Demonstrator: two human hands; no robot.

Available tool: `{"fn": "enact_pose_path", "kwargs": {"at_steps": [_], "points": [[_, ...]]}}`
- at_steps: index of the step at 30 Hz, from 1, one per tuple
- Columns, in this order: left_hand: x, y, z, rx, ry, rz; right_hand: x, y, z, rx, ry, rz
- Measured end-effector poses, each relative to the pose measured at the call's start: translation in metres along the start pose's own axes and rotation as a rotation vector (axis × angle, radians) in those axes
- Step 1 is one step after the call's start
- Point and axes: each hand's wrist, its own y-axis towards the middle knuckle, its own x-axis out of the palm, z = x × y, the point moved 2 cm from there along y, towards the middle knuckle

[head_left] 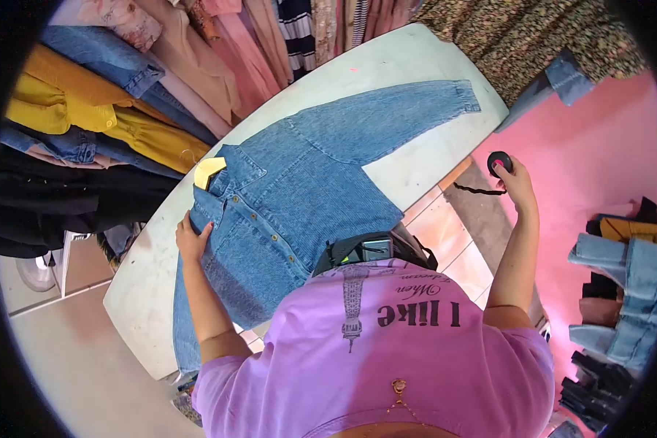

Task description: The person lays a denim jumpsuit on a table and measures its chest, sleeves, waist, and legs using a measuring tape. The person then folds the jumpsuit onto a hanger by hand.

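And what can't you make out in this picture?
In the head view:
Hanger: mostly hidden inside the denim shirt.
Any markings on the black disc in the right hand: too small.
Shirt's lower edge: partly covered by the waist bag and purple top.
Patterned cloth, upper right: cut off by the dark border.

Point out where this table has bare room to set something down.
The table shows three bare patches: along its far edge, between the hanging clothes and denim shirt; right, between the shirt's sleeve, body and table edge; and left, outside the left hand. The middle is crowded, covered by the shirt.
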Motion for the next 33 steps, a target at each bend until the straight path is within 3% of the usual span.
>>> {"fn": "enact_pose_path", "kwargs": {"at_steps": [2, 4, 6, 8, 15, 17, 18, 20, 24, 26, 27, 28, 31, 33], "points": [[0.009, 0.007, -0.016, 0.081, -0.024, 0.071, -0.012, 0.015, -0.001, -0.018, 0.004, -0.015], [0.009, 0.008, -0.011, -0.126, -0.046, -0.136, -0.04, 0.025, -0.03, -0.089, -0.013, 0.035], [0.013, 0.008, -0.019, -0.046, -0.067, -0.092, -0.068, 0.039, -0.057, -0.168, -0.037, 0.104], [0.013, 0.001, -0.025, -0.161, -0.208, -0.166, -0.091, 0.062, -0.083, -0.236, 0.01, 0.149], [-0.012, -0.065, -0.032, -0.314, -0.221, -0.003, -0.153, 0.139, -0.179, -0.516, 0.166, 0.259], [-0.022, -0.085, -0.047, -0.365, -0.192, 0.058, -0.162, 0.155, -0.202, -0.53, 0.103, 0.343], [-0.03, -0.089, -0.045, -0.392, -0.189, 0.058, -0.156, 0.148, -0.214, -0.691, 0.181, 0.323], [-0.052, -0.104, -0.032, -0.404, -0.077, 0.151, -0.156, 0.164, -0.221, -0.717, 0.211, 0.345], [-0.071, -0.119, -0.017, -0.411, -0.044, 0.265, -0.128, 0.19, -0.181, -0.689, -0.043, 0.403], [-0.087, -0.114, -0.004, -0.397, -0.048, 0.303, -0.101, 0.233, -0.13, -0.692, -0.192, 0.285], [-0.094, -0.123, 0.002, -0.393, -0.052, 0.342, -0.067, 0.25, -0.102, -0.815, -0.369, 0.48], [-0.098, -0.132, 0.005, -0.424, -0.047, 0.347, -0.028, 0.262, -0.074, -0.821, -0.332, 0.492], [-0.116, -0.142, 0.015, -0.43, 0.003, 0.41, 0.053, 0.249, -0.003, -0.701, -0.418, 0.243], [-0.133, -0.142, 0.023, -0.408, 0.046, 0.452, 0.089, 0.246, 0.027, -0.457, -0.493, 0.109]]}}
